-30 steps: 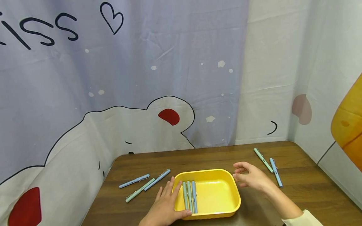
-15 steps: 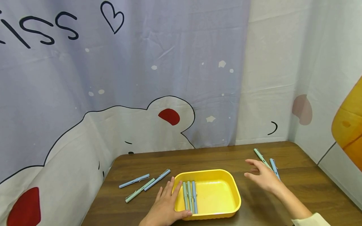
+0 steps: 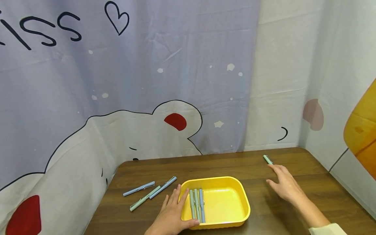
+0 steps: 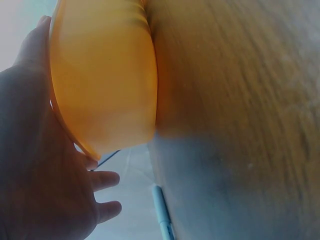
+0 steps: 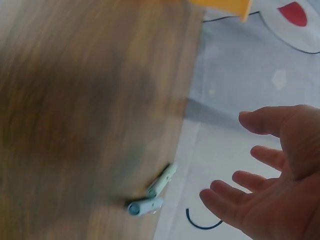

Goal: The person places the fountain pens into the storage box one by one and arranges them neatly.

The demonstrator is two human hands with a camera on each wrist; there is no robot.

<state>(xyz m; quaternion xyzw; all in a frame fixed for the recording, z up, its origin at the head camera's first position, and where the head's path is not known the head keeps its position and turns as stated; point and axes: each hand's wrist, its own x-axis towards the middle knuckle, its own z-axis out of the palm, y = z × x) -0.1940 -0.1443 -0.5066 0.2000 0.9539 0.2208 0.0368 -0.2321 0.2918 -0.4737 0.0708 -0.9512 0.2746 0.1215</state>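
A shallow yellow plastic tray [image 3: 226,209] stands at the table's front, with two green pens and one blue pen [image 3: 201,205] side by side along its left end. My left hand [image 3: 171,213] rests on the tray's left rim, fingers spread and thumb on the front edge. In the left wrist view that hand [image 4: 50,165] lies along the tray's wall [image 4: 105,75]. My right hand [image 3: 288,186] hovers over the right of the table, fingers apart and holding nothing. Beyond its fingertips shows a green pen [image 3: 267,159]. A blue pen [image 5: 145,206], hidden in the head view, lies beside it.
Left of the tray lie a blue pen [image 3: 138,189], a green pen [image 3: 145,198] and another blue pen [image 3: 164,187]. The brown wooden table [image 3: 223,164] ends at a printed curtain [image 3: 205,81] behind and at both sides.
My right hand has moved right and away from the tray's right rim, coming over the two far-right pens and covering the blue one. The left hand has stayed on the tray.
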